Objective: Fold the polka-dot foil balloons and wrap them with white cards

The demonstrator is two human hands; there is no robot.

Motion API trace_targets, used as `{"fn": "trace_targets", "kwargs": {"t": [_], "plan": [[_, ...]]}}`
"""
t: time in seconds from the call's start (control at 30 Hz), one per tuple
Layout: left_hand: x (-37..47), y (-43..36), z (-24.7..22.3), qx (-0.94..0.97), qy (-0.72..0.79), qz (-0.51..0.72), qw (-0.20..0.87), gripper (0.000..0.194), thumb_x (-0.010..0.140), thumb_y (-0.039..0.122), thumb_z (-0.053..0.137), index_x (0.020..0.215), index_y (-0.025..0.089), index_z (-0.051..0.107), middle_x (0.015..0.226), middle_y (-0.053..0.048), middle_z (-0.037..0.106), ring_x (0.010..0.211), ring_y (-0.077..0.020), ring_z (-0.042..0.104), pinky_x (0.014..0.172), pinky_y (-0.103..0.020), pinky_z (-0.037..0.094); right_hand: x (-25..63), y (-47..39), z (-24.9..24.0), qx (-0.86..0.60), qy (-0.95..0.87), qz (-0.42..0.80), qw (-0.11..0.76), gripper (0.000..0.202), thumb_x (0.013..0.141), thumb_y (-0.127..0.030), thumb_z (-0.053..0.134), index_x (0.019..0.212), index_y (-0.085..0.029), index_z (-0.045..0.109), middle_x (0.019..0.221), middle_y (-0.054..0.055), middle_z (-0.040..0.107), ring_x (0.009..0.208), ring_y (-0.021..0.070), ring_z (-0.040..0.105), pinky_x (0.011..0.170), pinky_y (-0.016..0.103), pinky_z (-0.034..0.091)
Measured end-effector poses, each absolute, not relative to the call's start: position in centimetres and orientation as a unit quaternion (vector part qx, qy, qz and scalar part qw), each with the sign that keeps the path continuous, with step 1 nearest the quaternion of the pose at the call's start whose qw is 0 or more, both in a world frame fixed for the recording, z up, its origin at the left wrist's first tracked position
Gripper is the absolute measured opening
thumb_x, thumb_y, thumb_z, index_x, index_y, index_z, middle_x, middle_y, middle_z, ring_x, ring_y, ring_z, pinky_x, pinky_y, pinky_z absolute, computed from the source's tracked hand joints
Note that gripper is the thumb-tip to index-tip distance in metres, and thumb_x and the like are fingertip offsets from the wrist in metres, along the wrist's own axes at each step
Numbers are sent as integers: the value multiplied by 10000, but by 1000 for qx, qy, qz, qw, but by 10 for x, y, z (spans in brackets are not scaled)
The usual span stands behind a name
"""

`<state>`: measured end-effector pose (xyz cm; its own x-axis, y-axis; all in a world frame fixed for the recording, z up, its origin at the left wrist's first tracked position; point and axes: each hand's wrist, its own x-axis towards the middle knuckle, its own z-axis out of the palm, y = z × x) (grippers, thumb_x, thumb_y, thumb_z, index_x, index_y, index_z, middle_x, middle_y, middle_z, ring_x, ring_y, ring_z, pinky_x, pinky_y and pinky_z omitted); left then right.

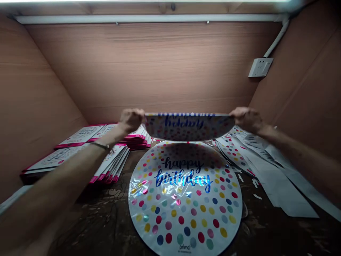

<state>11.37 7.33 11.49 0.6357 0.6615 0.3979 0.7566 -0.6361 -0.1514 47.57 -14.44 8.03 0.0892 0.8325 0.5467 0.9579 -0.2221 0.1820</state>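
Note:
A round, glossy sheet (188, 199) with coloured dots and "happy birthday" in blue lies face up on the dark table in front of me. Above its far edge, a second dotted sheet (189, 128) with similar lettering is stretched between my hands, its upper edge straight and its lower edge curved. My left hand (131, 119) is closed on its left end. At the right end, my right hand (246, 119) grips the same sheet. Both hands are slightly blurred, and my fingertips are partly hidden.
Stacks of white, pink-edged printed packs (112, 161) stand at left. More dotted round sheets (234, 149) lie at right, partly under long white paper strips (277, 181). Small white scraps (255, 183) are scattered nearby. Wooden panels (160, 67) enclose the table; a socket (261, 67) is mounted at right.

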Motion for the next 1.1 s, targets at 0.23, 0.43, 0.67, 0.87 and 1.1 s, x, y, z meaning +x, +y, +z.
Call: {"fn": "trace_targets", "kwargs": {"t": [0.23,0.43,0.67,0.87,1.1], "plan": [[97,59,194,-835,-388,-172,350,612,851,212,-75,993,-161,388,938,-88,477,1041,-321,442,728,-395,224,466,-207,136,-712,-571,-388,124,515,873,-325,178,1074,-123,607,986,110,587,994,255,550,678,319,362],[58,16,47,-903,-361,-84,217,339,886,160,266,915,85,595,778,-123,603,820,-237,570,809,-392,358,412,-307,-13,-663,-663,-326,125,272,839,-149,442,945,-269,661,799,82,629,773,229,576,692,366,436],[68,-52,-29,-906,-398,-24,140,357,750,61,421,1066,116,579,1161,-186,553,1118,-344,464,913,-523,316,349,-371,-77,-608,-726,-205,249,385,796,-47,496,1120,-246,552,842,45,640,794,197,595,765,391,454],[102,-191,-32,-977,-158,-89,-111,616,727,131,483,1328,156,347,1427,-140,286,1340,-307,162,1075,-521,82,335,-404,-79,-592,-729,-179,292,398,749,-91,553,1099,-280,567,850,21,652,783,201,610,812,417,440],[94,-232,-50,-864,-212,-169,-424,299,719,99,460,979,165,593,994,-85,619,980,-241,545,929,-373,376,324,-341,18,-555,-738,-144,355,267,770,-168,533,977,-317,613,841,43,632,829,226,573,791,402,422]]}}
